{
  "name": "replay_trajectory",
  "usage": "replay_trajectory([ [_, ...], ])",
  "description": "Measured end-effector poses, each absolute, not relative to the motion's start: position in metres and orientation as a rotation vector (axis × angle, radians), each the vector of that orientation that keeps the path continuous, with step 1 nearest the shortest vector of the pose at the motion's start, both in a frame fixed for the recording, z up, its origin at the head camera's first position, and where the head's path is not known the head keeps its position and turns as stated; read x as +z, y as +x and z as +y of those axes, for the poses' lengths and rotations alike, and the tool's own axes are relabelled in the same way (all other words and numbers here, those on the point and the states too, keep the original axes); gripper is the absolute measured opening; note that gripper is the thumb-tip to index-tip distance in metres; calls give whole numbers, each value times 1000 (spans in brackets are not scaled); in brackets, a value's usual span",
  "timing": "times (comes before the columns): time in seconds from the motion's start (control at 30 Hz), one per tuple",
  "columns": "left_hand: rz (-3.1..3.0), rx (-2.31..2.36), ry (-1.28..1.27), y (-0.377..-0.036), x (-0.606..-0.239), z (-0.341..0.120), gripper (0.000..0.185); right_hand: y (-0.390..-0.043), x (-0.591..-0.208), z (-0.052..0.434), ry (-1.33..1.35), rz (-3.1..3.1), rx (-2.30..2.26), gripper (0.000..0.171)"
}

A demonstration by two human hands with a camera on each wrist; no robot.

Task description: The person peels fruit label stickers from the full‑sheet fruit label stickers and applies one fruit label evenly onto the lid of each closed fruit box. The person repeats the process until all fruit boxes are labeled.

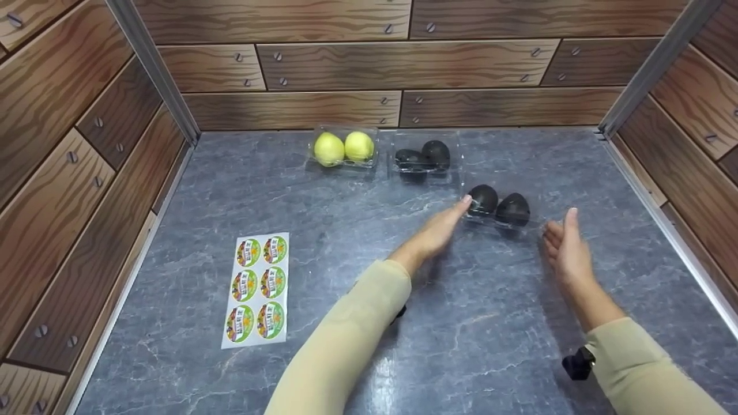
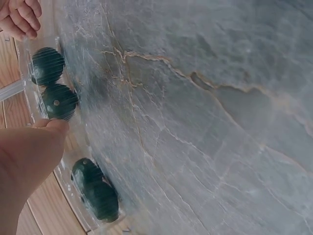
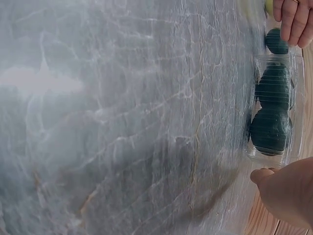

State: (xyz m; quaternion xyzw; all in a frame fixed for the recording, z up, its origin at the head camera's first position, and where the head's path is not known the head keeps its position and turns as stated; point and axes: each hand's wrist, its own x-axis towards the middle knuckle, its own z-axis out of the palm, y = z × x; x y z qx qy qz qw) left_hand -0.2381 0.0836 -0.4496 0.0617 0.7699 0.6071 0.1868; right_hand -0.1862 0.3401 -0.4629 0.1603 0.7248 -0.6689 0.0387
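Avocados, two dark ones in a clear clamshell pack (image 1: pixel 500 208), sit right of centre on the grey marbled counter (image 1: pixel 323 207), and both hands are flanking them. The left hand (image 1: pixel 439 229) reaches in from the left with fingers straight, fingertips touching the pack's left end; it grips nothing. The right hand (image 1: pixel 567 249) stands on edge at the pack's right end, palm turned inward, fingers straight and relaxed, apparently just short of the plastic, though contact is hard to judge. That two-sided approach suits a flimsy, wide container. Farther back, against the wood-patterned wall, a second avocado pack (image 1: pixel 424 157) and a pack of two yellow-green fruits (image 1: pixel 344 148) wait side by side. A sheet of six round stickers (image 1: pixel 258 289) lies flat at the near left, well apart from everything.
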Motion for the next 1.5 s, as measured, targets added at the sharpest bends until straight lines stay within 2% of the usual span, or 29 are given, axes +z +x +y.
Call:
replay_trajectory([
  [0.57, 2154, 1653, 195, -224, -447, 63, 86, -174, -464, 328, 516, 2214, -2079, 95],
  [0.83, 2117, 1671, 220, -219, -447, 54, 81, -170, -465, 323, 514, 2245, -2056, 94],
  [0.97, 2089, 1687, 198, -219, -446, 46, 84, -168, -466, 319, 477, 2234, -2034, 95],
  [1.23, 1993, 1735, 316, -225, -447, 32, 83, -168, -467, 310, 414, 2228, -2001, 95],
  [1.5, 2023, 1717, 232, -227, -443, 15, 89, -168, -467, 300, 384, 2246, -1982, 94],
])
